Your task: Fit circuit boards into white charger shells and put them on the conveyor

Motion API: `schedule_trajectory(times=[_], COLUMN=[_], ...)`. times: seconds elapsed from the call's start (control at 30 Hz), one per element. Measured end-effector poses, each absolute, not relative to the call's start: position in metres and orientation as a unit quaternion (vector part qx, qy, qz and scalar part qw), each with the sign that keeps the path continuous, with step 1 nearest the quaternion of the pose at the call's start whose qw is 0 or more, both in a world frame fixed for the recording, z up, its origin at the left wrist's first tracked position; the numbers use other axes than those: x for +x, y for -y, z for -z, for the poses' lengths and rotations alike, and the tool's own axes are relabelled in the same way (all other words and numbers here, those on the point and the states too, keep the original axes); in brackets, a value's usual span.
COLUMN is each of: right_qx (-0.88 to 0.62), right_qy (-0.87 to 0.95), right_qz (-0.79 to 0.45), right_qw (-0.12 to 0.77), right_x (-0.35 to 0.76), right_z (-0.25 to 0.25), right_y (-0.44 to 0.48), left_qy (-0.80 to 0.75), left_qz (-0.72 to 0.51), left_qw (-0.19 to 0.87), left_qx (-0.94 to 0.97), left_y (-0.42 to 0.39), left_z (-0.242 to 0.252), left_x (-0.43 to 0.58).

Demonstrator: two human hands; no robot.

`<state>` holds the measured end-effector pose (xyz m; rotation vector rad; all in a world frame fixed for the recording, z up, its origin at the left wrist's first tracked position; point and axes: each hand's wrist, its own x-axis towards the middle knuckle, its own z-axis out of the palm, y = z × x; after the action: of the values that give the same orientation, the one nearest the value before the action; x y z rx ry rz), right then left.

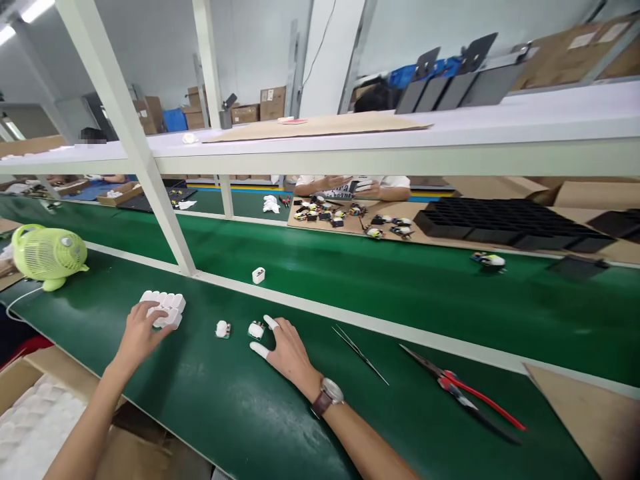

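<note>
My left hand (139, 339) is on a tight cluster of white plastic housings (173, 302), its fingers and thumb around the near ones. To the right of it, a small green circuit board with a white dome (223, 329) lies on the green bench. A second such domed board (257, 329) lies between the thumb and index finger of my right hand (287, 350). Those two fingers wear white finger cots and are spread, with the board still on the bench. Right of this hand lie metal tweezers (361, 355) and long-nose pliers (457, 387) with red and black handles.
A white housing (259, 275) stands on the green conveyor belt (320, 267), with a wired assembly (489, 261) farther right. A green fan (49, 253) is at left. The shelf post (165, 200) rises ahead. Across the belt, a co-worker's hands (345, 185) are above several assemblies.
</note>
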<state>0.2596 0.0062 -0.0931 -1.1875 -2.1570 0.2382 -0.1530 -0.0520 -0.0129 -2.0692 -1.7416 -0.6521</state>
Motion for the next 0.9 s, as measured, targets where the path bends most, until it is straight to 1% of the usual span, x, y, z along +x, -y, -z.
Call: schedule_trajectory(times=[0.07, 0.13, 0.37, 0.53, 0.7, 0.9], right_qx=[-0.456, -0.448, -0.404, -0.428, -0.434, -0.438], right_qy=[0.823, 0.826, 0.837, 0.814, 0.805, 0.811], right_qz=[-0.095, -0.102, -0.132, -0.131, -0.143, -0.144], right_qw=[0.326, 0.328, 0.344, 0.369, 0.378, 0.361], right_x=[0.239, 0.233, 0.287, 0.298, 0.305, 0.331], right_z=[0.090, 0.089, 0.084, 0.088, 0.091, 0.090], right_y=[-0.016, -0.020, 0.002, 0.008, 0.007, 0.010], left_qy=[0.600, 0.574, 0.493, 0.410, 0.368, 0.415], left_qz=[0.220, 0.228, 0.284, 0.298, 0.292, 0.322], left_qw=[0.178, 0.156, -0.021, -0.097, -0.151, -0.227], left_qx=[-0.748, -0.771, -0.822, -0.856, -0.870, -0.820], left_y=[0.053, 0.052, 0.054, 0.047, 0.040, 0.025], left_z=[0.021, 0.024, -0.007, -0.020, 0.009, 0.049], left_x=[-0.151, -0.145, -0.106, -0.046, 0.013, 0.045])
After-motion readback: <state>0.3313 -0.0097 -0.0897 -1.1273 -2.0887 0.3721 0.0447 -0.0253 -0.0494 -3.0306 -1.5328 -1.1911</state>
